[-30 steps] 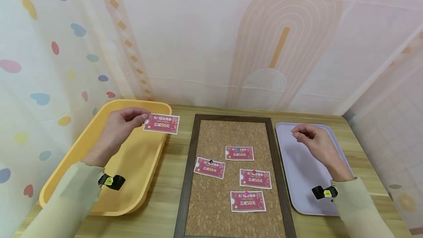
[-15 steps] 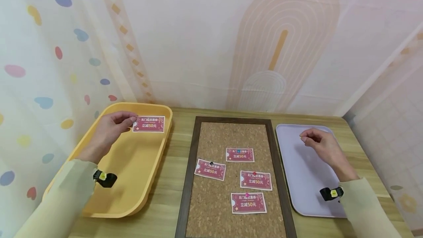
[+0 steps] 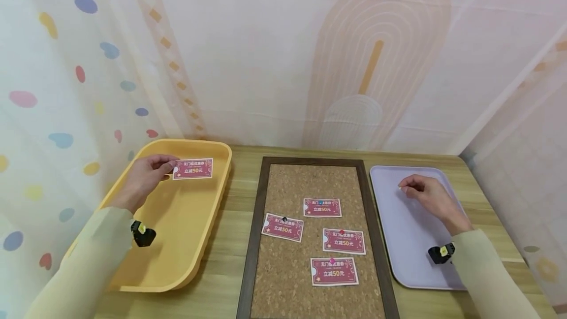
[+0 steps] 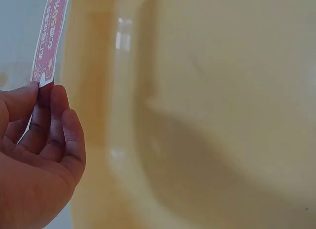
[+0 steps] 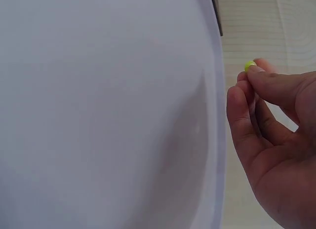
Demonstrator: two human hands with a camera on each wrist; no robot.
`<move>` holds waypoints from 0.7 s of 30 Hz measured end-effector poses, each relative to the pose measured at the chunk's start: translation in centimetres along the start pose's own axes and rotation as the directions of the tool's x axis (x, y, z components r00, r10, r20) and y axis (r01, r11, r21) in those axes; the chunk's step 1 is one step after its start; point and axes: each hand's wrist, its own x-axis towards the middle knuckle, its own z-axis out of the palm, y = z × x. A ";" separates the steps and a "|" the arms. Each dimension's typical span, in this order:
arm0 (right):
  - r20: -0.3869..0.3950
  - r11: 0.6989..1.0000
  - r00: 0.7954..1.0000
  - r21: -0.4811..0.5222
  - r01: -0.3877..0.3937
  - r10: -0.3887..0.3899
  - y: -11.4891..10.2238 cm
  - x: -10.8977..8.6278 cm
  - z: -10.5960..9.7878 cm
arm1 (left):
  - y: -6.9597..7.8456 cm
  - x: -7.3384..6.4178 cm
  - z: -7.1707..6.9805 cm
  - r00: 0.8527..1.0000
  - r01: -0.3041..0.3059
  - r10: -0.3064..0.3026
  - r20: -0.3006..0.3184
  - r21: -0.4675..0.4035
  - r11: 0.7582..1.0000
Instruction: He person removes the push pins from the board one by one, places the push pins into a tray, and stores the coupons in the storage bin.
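Over the yellow bin [image 3: 205, 240], my left hand [image 3: 143, 176] pinches the left end of a red paper coupon [image 3: 193, 169] between thumb and fingers. The coupon is level in the head view, its printed face showing. My right hand [image 3: 431, 201] is above the lilac tray [image 3: 398, 260]. Thumb and forefinger there pinch a yellow-green pushpin [image 5: 249, 66]; only its round head shows. Between the two containers lies a framed cork board [image 3: 283, 274]. Several matching coupons are pinned on it, among them one with a black pin [image 3: 285, 219] and one with a pink pin [image 3: 332, 261].
The wooden table [image 3: 221, 270] carries the bin at left, the board in the middle and the tray at right. A patterned curtain [image 3: 266, 63] hangs behind the table and along both sides. The board's dark frame [image 3: 366, 201] runs close beside the tray.
My left hand has moved left with the coupon, from near the bin's right rim to farther inside its outline. My right hand has shifted slightly right and down. The pinned coupons stay put.
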 end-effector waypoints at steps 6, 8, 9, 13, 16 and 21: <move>0.028 1.000 0.999 -0.007 -0.026 0.026 1.0 0.7 0.5 | -1.0 1.1 0.4 0.999 0.036 -0.037 0.030 0.028 0.999; 0.042 0.999 0.998 -0.014 -0.053 0.053 1.2 0.9 0.6 | -1.2 1.3 0.6 0.998 0.059 -0.060 0.034 0.025 0.998; 0.048 0.998 0.997 -0.015 -0.064 0.065 1.3 1.0 0.6 | -1.4 1.4 0.6 0.997 0.070 -0.071 0.038 0.024 0.997; 0.073 0.995 0.993 -0.034 -0.091 0.094 1.2 1.3 0.6 | -2.1 1.6 0.6 0.992 0.115 -0.115 0.051 0.011 0.993; 0.100 0.995 0.990 -0.028 -0.097 0.099 1.2 1.5 0.8 | -2.9 1.7 0.4 0.990 0.127 -0.128 0.063 0.013 0.992; 0.129 0.995 0.987 -0.029 -0.095 0.097 1.3 1.8 0.9 | -4.1 1.9 0.3 0.987 0.141 -0.143 0.070 0.035 0.989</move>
